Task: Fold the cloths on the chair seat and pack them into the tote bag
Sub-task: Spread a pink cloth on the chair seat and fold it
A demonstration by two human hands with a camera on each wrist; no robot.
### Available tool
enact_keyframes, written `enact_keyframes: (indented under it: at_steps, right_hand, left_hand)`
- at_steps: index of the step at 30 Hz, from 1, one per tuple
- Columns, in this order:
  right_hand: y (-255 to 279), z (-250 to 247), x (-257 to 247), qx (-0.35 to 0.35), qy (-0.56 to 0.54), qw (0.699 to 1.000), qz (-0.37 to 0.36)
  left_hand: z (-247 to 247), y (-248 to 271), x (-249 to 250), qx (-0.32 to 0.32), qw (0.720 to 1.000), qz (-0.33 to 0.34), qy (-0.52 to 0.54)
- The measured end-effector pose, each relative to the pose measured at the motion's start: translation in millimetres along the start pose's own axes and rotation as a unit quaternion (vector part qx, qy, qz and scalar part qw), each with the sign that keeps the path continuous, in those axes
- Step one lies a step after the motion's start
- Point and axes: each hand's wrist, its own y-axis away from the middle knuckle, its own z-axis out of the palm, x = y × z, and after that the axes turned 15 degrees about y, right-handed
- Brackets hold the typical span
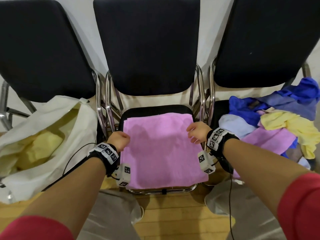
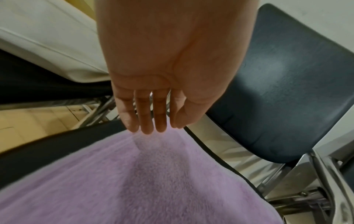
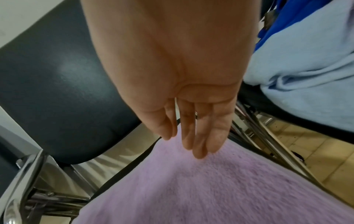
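The pink cloth lies flat across the chair seat between my hands; left hand and right hand, fingers loose, rest at its side edges, equally near.

Head view looking down from above; wrist views close, along each palm; all sharing the pink cloth on the chair seat.

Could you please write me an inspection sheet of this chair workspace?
Surface: black padded middle chair seat, chrome frame.
Job's things: pink terry cloth spread flat on it; cream fabric tote bag on the left chair, yellow cloth inside.
Clutter: heap of blue, yellow and pink cloths on the right chair.
Grippers: left hand and right hand at the cloth's side edges, fingers straight.
Cables: black wrist cables.
Surroundings: wooden floor, white wall.
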Motion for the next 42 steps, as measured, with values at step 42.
enact_keyframes:
  at_steps: [42]
  right_hand:
    - [-123.3,-28.6,-40.8,0.165,0.356,0.919,-0.030]
  left_hand:
    - [38.9,-105.1,7.5,0.179,0.981,-0.030,0.069]
